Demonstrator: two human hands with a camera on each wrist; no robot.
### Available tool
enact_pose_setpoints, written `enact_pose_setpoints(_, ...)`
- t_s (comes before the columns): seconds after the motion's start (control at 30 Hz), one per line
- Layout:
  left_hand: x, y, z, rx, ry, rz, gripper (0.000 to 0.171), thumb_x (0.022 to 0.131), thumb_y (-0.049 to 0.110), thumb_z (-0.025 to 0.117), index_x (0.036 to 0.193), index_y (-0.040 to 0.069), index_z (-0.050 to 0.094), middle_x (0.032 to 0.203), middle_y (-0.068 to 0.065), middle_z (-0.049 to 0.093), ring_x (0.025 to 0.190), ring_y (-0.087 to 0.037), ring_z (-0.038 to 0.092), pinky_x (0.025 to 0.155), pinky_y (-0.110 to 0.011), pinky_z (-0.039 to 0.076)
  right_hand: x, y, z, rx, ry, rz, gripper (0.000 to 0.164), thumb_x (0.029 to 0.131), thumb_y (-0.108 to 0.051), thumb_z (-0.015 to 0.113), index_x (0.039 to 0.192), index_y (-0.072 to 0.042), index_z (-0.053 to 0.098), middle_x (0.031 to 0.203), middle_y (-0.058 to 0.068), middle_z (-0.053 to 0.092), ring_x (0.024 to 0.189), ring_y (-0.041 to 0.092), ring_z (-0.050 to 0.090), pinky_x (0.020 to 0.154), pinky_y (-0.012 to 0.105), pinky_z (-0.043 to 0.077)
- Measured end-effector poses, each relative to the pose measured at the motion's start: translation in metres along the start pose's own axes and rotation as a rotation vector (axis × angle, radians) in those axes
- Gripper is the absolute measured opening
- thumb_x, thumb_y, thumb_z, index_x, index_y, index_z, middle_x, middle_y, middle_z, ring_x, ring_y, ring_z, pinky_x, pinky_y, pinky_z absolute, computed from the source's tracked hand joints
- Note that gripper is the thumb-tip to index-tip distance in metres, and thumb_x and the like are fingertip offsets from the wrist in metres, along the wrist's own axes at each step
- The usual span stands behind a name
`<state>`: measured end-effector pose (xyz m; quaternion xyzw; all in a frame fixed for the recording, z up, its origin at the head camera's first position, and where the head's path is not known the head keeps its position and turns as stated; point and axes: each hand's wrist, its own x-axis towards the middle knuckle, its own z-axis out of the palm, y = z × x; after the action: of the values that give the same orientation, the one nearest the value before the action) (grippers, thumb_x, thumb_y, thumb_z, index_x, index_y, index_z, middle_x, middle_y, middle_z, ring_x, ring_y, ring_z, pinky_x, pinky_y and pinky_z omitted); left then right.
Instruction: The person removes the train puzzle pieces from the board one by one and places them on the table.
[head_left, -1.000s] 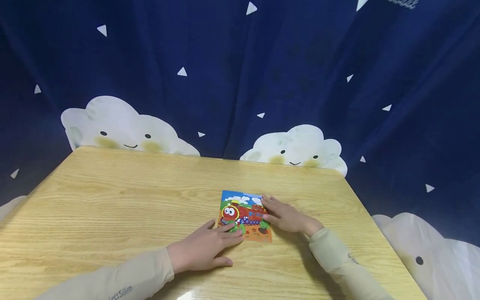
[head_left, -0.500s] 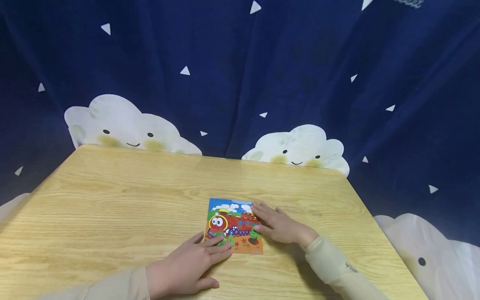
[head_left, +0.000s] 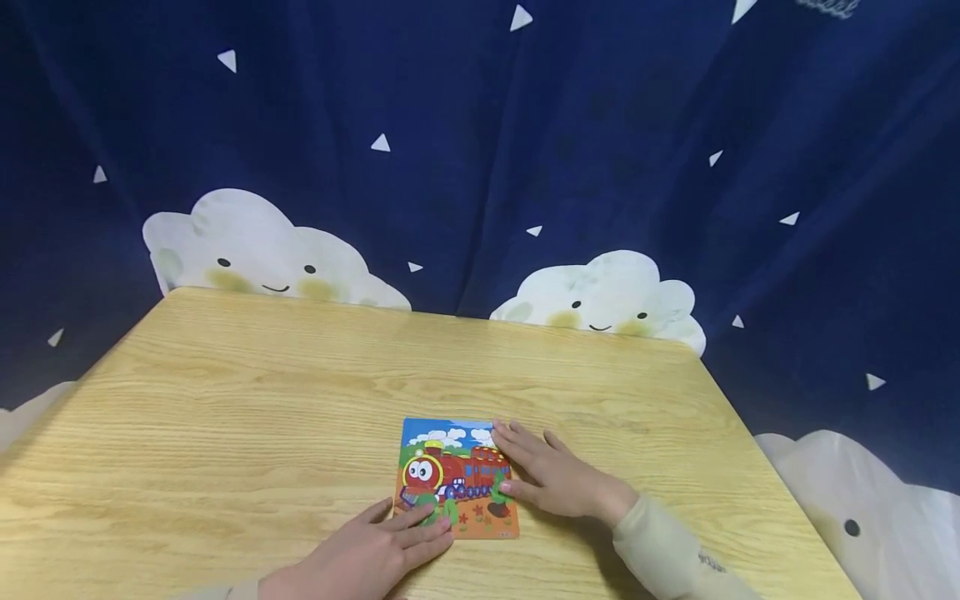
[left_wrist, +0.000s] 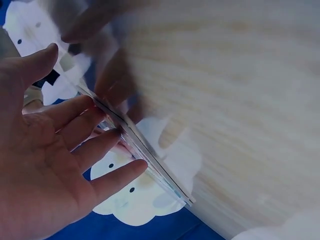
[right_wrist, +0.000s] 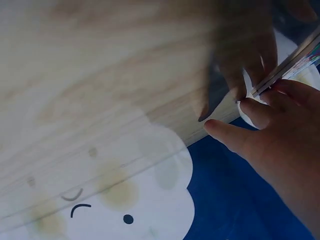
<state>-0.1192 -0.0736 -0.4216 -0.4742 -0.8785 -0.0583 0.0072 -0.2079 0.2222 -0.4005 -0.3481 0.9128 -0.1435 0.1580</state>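
Nearer the wearer it slides: the train board (head_left: 459, 473) has come down the desk (head_left: 262, 400) and a little leftward, both hands with it. Now it lies flat, well apart from the far edge, roughly midway between the side edges. It looks thin, light and stiff, probably sturdy enough; that shiny desktop should let it skate at a light push, so opposite edges seem the place to take hold. And the poses! The left hand (head_left: 367, 546) reaches in from the near side, fingers extended over the board's near-left corner. Across from it, the right hand (head_left: 551, 475) slants in, fingertips along the far-right corner, thumb spread lower on the right edge. Neither grip is closed around anything; fingers simply rest against the board, though exact pressure cannot be told.
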Motion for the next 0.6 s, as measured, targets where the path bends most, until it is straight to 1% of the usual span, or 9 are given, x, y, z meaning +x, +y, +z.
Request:
enact_pose_setpoints(0.07, -0.003, 0.001, 0.002, -0.003, -0.002, 0.002, 0.071, 0.095, 0.068, 0.034, 0.145, 0.020, 0.051, 0.145, 0.004, 0.050, 0.134, -0.020, 0.046, 0.090, -0.050, 0.050, -0.002, -0.002, 0.003, -0.007, 0.001, -0.005, 0.070, 0.102, -0.046, 0.047, 0.158, -0.013, 0.020, 0.163, 0.003, 0.012, 0.149, 0.028, 0.009, 0.113, 0.063, 0.006)
enact_pose_setpoints(0.2, -0.007, 0.001, 0.005, 0.019, 0.041, 0.028, 0.068, 0.096, 0.066, 0.035, 0.142, 0.019, 0.055, 0.143, 0.003, 0.053, 0.132, -0.020, 0.048, 0.088, -0.048, 0.052, -0.003, -0.005, 0.005, -0.034, 0.005, -0.011, 0.071, 0.101, -0.049, 0.045, 0.158, -0.013, 0.021, 0.163, 0.003, 0.013, 0.149, 0.027, 0.011, 0.113, 0.063, 0.008)
enact_pose_setpoints(0.37, -0.004, 0.000, 0.001, 0.054, 0.063, 0.058, 0.062, 0.097, 0.061, 0.040, 0.138, 0.018, 0.059, 0.138, 0.004, 0.057, 0.127, -0.018, 0.053, 0.089, -0.044, 0.051, -0.005, -0.007, 0.006, -0.084, 0.022, -0.007, 0.071, 0.101, -0.049, 0.046, 0.157, -0.012, 0.022, 0.163, 0.004, 0.013, 0.148, 0.029, 0.013, 0.113, 0.063, 0.009)
enact_pose_setpoints(0.47, -0.001, 0.000, -0.003, 0.080, 0.074, 0.075, 0.054, 0.098, 0.055, 0.046, 0.135, 0.019, 0.062, 0.134, 0.005, 0.060, 0.124, -0.017, 0.056, 0.090, -0.042, 0.051, -0.004, -0.007, 0.008, -0.120, 0.043, -0.013, 0.070, 0.101, -0.047, 0.047, 0.156, -0.010, 0.024, 0.163, 0.005, 0.015, 0.148, 0.030, 0.015, 0.112, 0.064, 0.011)
enact_pose_setpoints(0.6, 0.002, -0.001, -0.010, 0.078, 0.093, 0.088, 0.045, 0.095, 0.046, 0.059, 0.130, 0.018, 0.066, 0.128, 0.007, 0.064, 0.118, -0.014, 0.059, 0.091, -0.039, 0.049, -0.002, -0.006, 0.010, -0.158, 0.077, -0.035, 0.070, 0.101, -0.047, 0.048, 0.156, -0.009, 0.026, 0.162, 0.007, 0.018, 0.147, 0.030, 0.017, 0.112, 0.064, 0.014)
